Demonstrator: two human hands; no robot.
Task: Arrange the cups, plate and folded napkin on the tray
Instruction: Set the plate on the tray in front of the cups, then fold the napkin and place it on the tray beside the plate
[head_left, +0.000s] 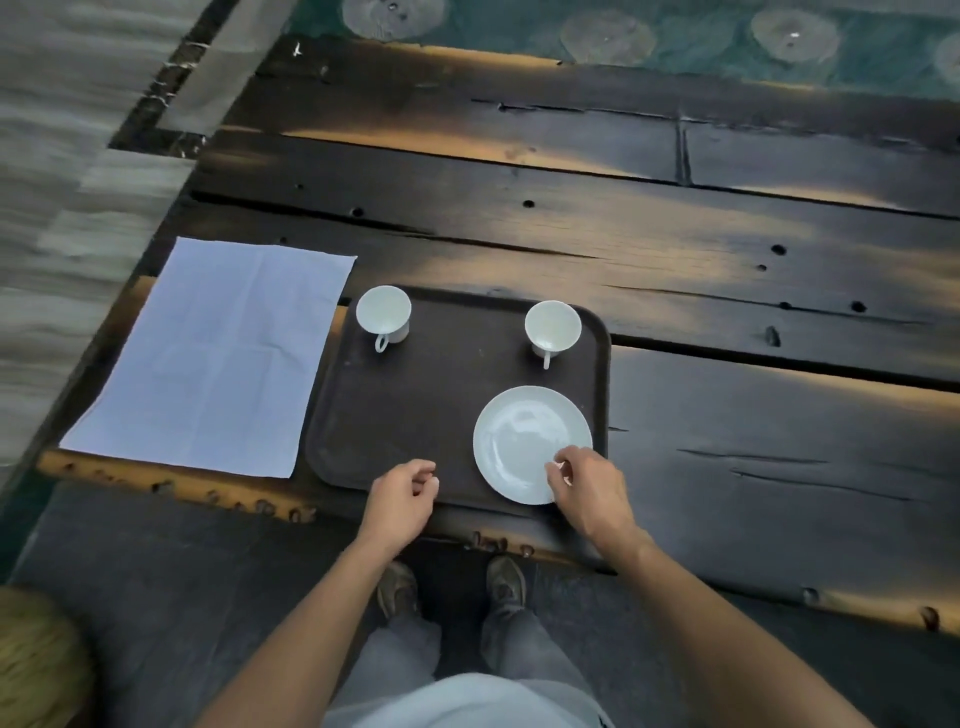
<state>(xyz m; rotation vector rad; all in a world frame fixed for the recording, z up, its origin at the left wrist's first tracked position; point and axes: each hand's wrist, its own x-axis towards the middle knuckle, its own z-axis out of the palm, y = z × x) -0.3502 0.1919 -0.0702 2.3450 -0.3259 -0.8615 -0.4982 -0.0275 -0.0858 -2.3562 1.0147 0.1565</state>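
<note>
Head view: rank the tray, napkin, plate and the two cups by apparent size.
1. tray and napkin: look close in area, so I won't rank them.
2. plate.
3. left cup and right cup: look alike.

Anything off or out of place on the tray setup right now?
Yes: the napkin lies spread flat on the table left of the tray, not folded or on it. Both cups and the plate sit upright on the tray; no spills or damage visible.
</note>
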